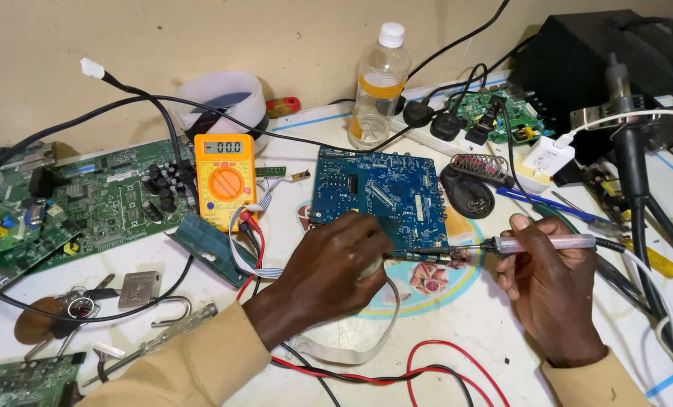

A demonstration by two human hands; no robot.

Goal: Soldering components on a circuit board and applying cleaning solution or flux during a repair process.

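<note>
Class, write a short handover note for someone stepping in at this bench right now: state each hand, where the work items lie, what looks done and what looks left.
Left hand: rests on the near edge of the blue circuit board, steadying it; whether it grips anything cannot be told.
Right hand: shut on the soldering iron, tip at the board's near edge.
The board lies flat mid-table. An orange multimeter sits to its left, its red and black leads trailing toward the near edge. The coil iron stand is just behind the right hand.
Done: iron tip is at the board.
Left: the joint cannot be judged; iron is not yet in its stand.
</note>
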